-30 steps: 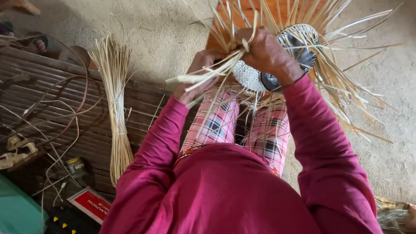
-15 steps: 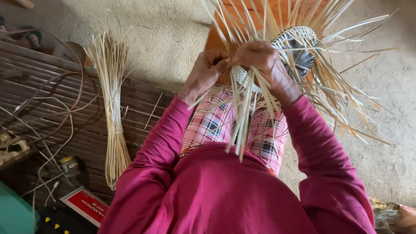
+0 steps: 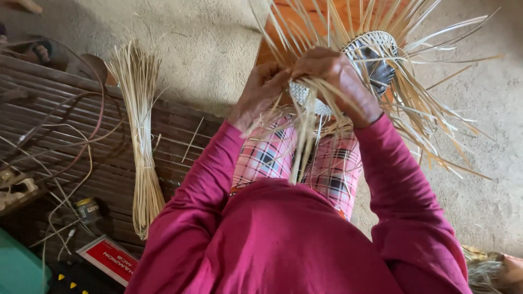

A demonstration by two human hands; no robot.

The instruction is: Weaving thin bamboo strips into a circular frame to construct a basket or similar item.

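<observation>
A half-woven basket [image 3: 376, 46] of pale straw strips sits over a dark rounded form [image 3: 381, 68], held above my lap. Long loose strips [image 3: 436, 114] fan out from its rim on all sides. My right hand [image 3: 338, 79] is closed on a handful of strips at the near rim, and they hang down toward my knees. Beside it, my left hand [image 3: 259, 92] pinches strips at the same rim. The two hands nearly touch. My magenta sleeves and pink plaid trousers [image 3: 267, 155] fill the lower view.
A tied bundle of pale straw [image 3: 143, 141] lies on a dark slatted bench [image 3: 49, 109] at left, among thin cords [image 3: 65, 179]. A small jar [image 3: 87, 209], a red box [image 3: 111, 257] and a teal object [image 3: 19, 269] sit lower left. Sandy ground [image 3: 490, 179] lies right. Another person's foot [image 3: 41, 50] shows upper left.
My right hand swung its handful of strips from pointing left to hanging down toward my lap. My left hand rose from the strip ends up to the rim beside the right.
</observation>
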